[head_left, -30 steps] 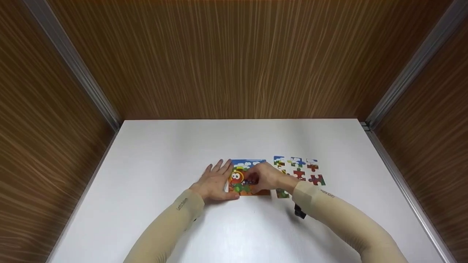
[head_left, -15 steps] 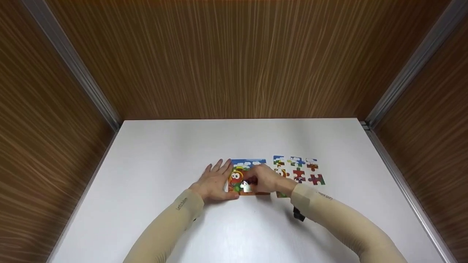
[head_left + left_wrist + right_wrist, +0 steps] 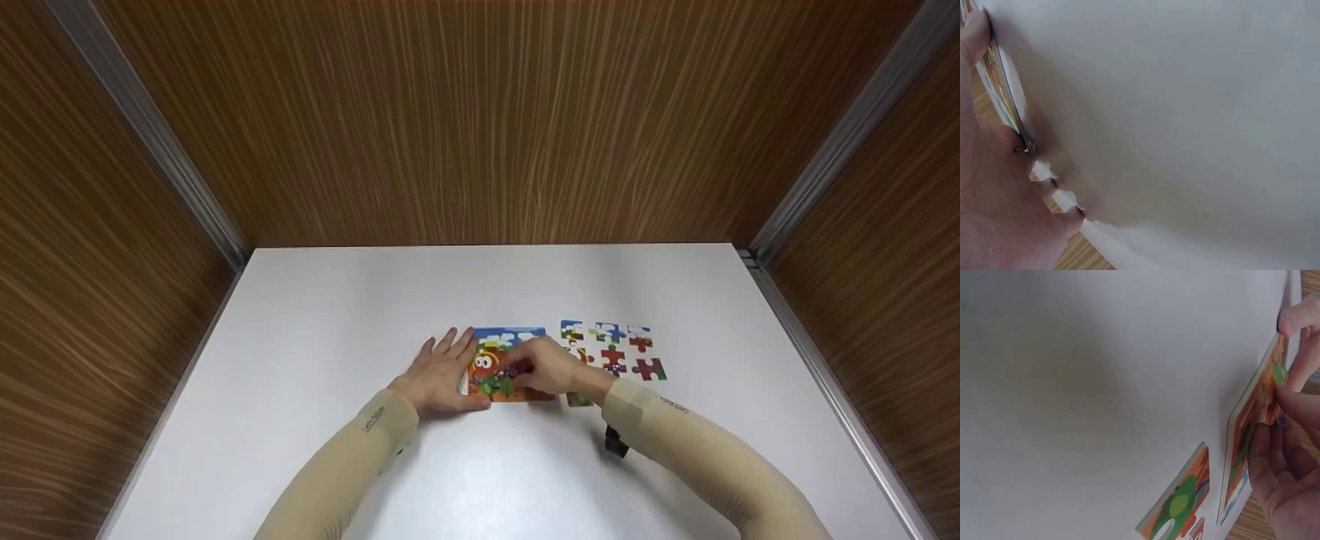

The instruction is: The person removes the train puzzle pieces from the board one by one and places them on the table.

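Note:
A picture puzzle in a flat board [image 3: 510,333] lies on the white table, with a cartoon face, green leaves and blue sky. My left hand [image 3: 442,375] lies spread along its left side, thumb at the lower corner; in the left wrist view the fingertips of this hand [image 3: 1005,197] meet the board's edge [image 3: 1000,84]. Over the board's middle, my right hand [image 3: 551,365] has thumb and fingers bent together. In the right wrist view, that hand [image 3: 1292,489] pinches a puzzle piece [image 3: 1266,408] at the board's surface, mostly covered by the fingers.
Right of the board lie several loose puzzle pieces, among them a sky piece [image 3: 607,332], a red piece [image 3: 649,369] and a green corner piece [image 3: 1179,500]. My right forearm [image 3: 675,420] passes in front of them. A wood-grain wall [image 3: 480,127] stands behind the table.
A pale glint on the puzzle under my right fingers showed half a second ago and is gone; green leaves show there now. My right hand shifted only slightly. The left hand has stayed put.

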A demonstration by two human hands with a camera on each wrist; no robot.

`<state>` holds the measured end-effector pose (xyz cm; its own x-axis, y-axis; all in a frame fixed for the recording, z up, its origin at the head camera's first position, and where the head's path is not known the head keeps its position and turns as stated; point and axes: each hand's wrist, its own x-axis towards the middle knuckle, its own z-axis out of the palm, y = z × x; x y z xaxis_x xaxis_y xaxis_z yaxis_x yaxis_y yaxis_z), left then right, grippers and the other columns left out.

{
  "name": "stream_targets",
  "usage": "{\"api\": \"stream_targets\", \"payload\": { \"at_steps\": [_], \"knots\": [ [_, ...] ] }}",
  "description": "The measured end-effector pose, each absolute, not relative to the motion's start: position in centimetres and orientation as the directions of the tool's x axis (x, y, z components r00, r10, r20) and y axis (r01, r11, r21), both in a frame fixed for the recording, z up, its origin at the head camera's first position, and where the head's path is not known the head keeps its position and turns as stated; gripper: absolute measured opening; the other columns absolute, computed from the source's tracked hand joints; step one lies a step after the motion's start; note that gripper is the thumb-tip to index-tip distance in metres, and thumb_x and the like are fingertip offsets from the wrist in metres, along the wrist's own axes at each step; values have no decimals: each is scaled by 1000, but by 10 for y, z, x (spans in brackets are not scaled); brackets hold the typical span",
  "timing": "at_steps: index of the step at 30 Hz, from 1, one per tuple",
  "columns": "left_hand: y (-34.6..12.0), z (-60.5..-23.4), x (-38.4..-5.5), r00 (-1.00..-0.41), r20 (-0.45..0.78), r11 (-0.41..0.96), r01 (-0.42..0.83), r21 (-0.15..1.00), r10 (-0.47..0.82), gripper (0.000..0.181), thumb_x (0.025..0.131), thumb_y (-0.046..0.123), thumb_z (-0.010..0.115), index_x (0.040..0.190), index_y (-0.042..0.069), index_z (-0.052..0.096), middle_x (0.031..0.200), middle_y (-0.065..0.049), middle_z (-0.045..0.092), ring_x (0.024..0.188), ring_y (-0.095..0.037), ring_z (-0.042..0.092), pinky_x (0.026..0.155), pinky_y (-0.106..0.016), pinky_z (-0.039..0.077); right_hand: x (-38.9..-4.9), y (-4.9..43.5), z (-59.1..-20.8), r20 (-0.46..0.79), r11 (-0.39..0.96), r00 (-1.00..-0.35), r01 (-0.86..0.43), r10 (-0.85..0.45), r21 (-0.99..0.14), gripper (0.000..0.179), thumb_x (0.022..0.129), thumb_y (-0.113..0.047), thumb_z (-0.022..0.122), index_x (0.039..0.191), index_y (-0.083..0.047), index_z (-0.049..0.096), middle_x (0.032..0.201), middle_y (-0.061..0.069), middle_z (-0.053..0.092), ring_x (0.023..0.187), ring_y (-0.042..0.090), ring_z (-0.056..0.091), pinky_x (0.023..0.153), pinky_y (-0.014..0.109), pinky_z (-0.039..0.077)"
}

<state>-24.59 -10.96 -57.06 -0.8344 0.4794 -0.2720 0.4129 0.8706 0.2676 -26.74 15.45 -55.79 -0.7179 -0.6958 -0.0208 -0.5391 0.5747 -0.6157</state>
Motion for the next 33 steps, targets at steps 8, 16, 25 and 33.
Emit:
{"api": "stream_targets", "payload": {
  "at_steps": [8,16,25,33],
  "knots": [
    [-110,-571,-249,-832,-271,868,419,266,484,127,92,90,59,182,15,11,193,-3,3,180,-34,3,145,-63,12,-268,160,-553,-63,542,-751,-412,-657,-733,29,102,-2,78,130,-9,84,128,10,85,114,26,79,103,48,66],
    [-112,-572,-251,-831,-266,866,423,267,488,126,93,89,60,182,14,11,193,-4,3,180,-35,3,144,-63,12,-271,174,-547,-79,515,-759,-357,-646,-779,29,103,-2,78,130,-10,84,123,8,86,106,17,77,97,38,67],
    [-112,-572,-253,-835,-257,866,423,265,486,125,93,87,61,182,13,13,193,-5,6,180,-35,5,144,-64,13,-272,196,-536,-64,467,-757,-332,-650,-819,31,102,3,76,130,-5,84,113,17,85,89,12,70,75,18,59],
    [-112,-573,-253,-834,-248,861,428,274,493,125,93,87,61,182,12,13,193,-6,6,180,-36,5,144,-65,13,-271,220,-527,-92,483,-760,-309,-643,-819,32,101,3,77,131,-3,83,106,20,83,85,16,68,70,21,58]
  ]
}}
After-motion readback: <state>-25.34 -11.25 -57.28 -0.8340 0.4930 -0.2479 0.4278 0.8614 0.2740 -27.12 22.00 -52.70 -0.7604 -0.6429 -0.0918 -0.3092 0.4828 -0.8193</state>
